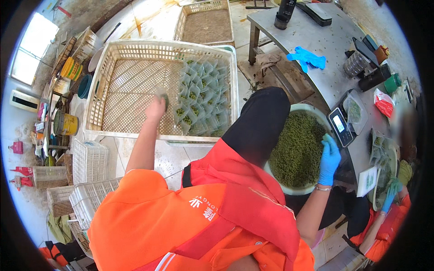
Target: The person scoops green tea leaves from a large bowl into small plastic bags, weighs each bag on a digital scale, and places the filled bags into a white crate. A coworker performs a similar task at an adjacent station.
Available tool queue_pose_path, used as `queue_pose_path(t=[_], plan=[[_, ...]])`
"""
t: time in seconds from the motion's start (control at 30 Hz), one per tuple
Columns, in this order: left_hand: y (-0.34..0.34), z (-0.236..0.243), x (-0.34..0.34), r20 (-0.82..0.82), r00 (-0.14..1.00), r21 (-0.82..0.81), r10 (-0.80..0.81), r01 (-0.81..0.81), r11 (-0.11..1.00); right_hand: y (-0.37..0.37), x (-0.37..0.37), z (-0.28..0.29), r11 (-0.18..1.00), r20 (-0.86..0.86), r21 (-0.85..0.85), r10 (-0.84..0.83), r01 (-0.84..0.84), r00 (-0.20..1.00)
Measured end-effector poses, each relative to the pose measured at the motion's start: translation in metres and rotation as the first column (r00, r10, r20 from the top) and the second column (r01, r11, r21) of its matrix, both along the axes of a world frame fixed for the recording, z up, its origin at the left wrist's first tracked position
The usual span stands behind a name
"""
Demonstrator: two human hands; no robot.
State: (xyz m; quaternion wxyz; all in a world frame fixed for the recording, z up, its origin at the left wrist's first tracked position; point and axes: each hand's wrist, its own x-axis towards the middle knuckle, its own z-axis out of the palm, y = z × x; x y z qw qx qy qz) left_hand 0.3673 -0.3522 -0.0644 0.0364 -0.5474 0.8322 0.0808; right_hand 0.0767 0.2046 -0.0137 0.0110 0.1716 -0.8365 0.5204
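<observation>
My bare left hand (156, 107) is over the left part of a large white plastic crate (135, 134); its fingers are blurred by motion and closed on a small dark greenish packet (165, 102). Clear bags holding green peppercorns (195, 109) stand in rows in the crate's right part. My right hand (330, 159), in a blue glove, is at the right side of a pale round basin (289, 189) heaped with loose green peppercorns (296, 149). Its fingers are drawn together, and what they hold is too small to make out. A digital scale (340, 127) beside it bears a filled bag (354, 110).
A metal table (334, 67) on the right carries a blue glove (308, 58), a black bottle (285, 13) and a red-and-white packet (383, 103). Another crate (205, 27) lies beyond. Stacked baskets (90, 160) stand at left. A co-worker's gloved hand (391, 195) is at lower right.
</observation>
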Motion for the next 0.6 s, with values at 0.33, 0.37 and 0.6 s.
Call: queue_pose_path(t=[0.33, 0.37, 0.6], plan=[[0.043, 0.008, -0.023, -0.184, 0.942, 0.148, -0.281, 0.309, 0.939, -0.011, 0.045, -0.03, 0.608, 0.168, 0.789, -0.073, -0.09, 0.983], [0.055, 0.026, -0.039, -0.237, 0.893, 0.001, -0.382, 0.394, 0.919, -0.011, 0.052, -0.041, 0.64, 0.161, 0.762, -0.046, -0.095, 0.986], [0.218, 0.104, -0.172, -0.567, 0.13, -0.446, -0.814, 0.782, 0.436, -0.003, 0.044, -0.046, 0.868, 0.16, 0.492, -0.173, 0.074, 0.972]])
